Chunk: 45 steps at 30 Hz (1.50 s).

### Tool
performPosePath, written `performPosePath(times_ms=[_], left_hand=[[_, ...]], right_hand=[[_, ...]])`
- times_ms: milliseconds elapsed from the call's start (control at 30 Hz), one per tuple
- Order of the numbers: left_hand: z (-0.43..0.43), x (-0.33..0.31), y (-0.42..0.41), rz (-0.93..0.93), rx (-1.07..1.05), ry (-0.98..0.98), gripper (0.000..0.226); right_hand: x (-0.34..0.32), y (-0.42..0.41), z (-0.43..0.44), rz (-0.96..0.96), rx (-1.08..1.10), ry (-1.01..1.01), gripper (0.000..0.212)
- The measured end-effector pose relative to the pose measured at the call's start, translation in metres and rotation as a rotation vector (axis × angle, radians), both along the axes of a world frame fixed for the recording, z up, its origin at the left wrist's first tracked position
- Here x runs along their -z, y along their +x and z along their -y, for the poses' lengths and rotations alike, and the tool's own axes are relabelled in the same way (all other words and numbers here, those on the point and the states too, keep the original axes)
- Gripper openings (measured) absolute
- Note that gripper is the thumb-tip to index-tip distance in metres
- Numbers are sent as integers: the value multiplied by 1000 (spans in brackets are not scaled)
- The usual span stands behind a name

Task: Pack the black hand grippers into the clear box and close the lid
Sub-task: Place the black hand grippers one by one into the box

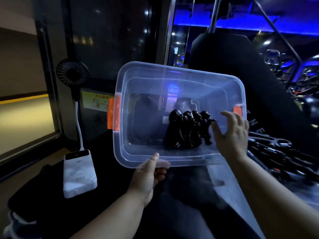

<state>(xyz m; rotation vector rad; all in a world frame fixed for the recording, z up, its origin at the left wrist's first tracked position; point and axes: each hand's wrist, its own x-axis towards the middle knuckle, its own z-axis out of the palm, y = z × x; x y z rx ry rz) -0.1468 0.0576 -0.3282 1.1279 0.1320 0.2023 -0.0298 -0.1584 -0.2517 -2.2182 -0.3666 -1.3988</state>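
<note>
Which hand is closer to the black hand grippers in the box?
Right. The right hand is spread beside the black hand grippers, nearly touching them; the left hand grips the clear box at its near rim, apart from them.

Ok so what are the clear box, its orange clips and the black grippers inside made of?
Clear box: translucent, faintly frosted plastic; the background shows through its walls. Orange clips: opaque, smooth plastic, seemingly. Black grippers: glossy, probably hard plastic, judging by bright highlights; too dark to rule out metal parts.
</note>
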Motion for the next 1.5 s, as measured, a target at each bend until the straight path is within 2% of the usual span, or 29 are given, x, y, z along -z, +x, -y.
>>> performPosePath(times_ms=[67, 133, 300, 433, 500, 633, 833, 967, 1267, 1367, 1500], left_hand=[[2, -1, 1, -8, -19, -11, 40], [4, -2, 1, -11, -33, -12, 40], [6, 0, 1, -11, -54, 0, 41], [6, 1, 2, -18, -57, 14, 42], [5, 3, 3, -18, -58, 18, 43], [4, 5, 5, -6, -67, 33, 43], [3, 8, 8, 0, -73, 45, 43], [4, 8, 9, 5, -76, 49, 43], [5, 6, 6, 19, -72, 47, 42], [4, 7, 6, 21, -72, 49, 42], [2, 9, 8, 16, -66, 55, 42]], right_hand=[[16, -12, 33, -23, 32, 157, 48], [32, -17, 66, -125, 124, 249, 48], [65, -26, 132, -476, 433, 191, 31], [72, -31, 144, -726, 567, 84, 38], [73, -33, 144, -785, 570, 73, 41], [75, -37, 146, -804, 535, 80, 43], [70, -45, 145, -766, 552, 195, 38], [67, -50, 141, -746, 610, 154, 32], [67, -61, 135, -661, 570, 147, 32], [69, -61, 138, -683, 620, 109, 31], [74, -60, 142, -756, 599, 105, 40]])
